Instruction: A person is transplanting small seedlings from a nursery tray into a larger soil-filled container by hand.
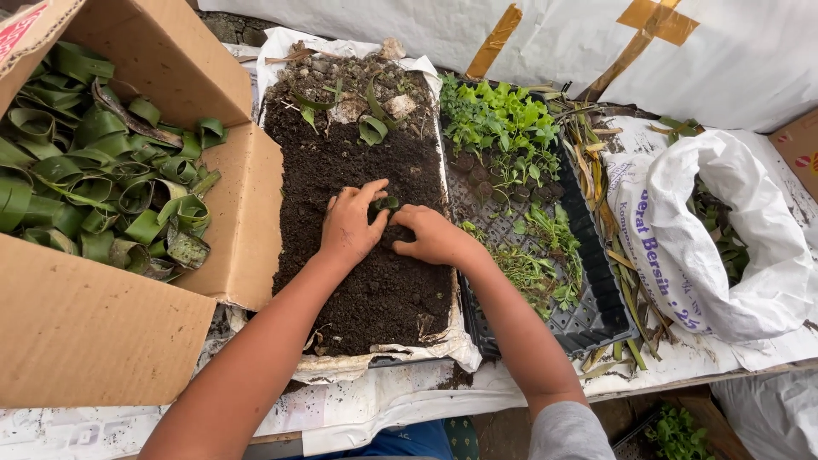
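While the cardboard box at far left brims with curled green leaf cups and a white sack slumps at far right, a bed of dark soil fills the middle, with a black seedling tray of green sprouts just beside it. Both hands meet on the soil: the left hand and the right hand close their fingertips around one small green leaf cup, which sits half sunk in the soil between them.
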